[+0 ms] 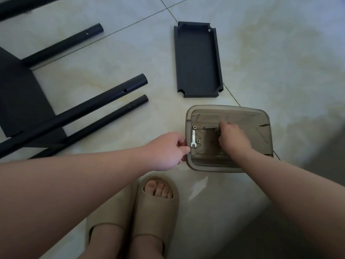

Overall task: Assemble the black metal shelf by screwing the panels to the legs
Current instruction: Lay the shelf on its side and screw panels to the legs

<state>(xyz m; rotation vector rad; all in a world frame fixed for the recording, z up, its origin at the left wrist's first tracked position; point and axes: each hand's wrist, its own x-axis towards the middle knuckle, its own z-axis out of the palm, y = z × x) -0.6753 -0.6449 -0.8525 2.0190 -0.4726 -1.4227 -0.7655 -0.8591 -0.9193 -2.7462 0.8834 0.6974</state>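
Panel [197, 60] is laid on floor [280, 43], long axis pointing away, just beyond tub [265, 118]; legs [93, 103] lie to L. Tub rim is pinched by L hand [168, 150]; R hand [233, 139], nearer panel, is curled over screws [217, 130] inside, grip can't be told.

Left hand [166, 150], right hand [233, 139]: fingers curled.

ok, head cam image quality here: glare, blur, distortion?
Head view: dim, bluish, low contrast; small glare patch on the floor near the bin; dark shadow lower right; wide-angle stretches the forearms at the edges; right hand slightly soft, panel sharp.
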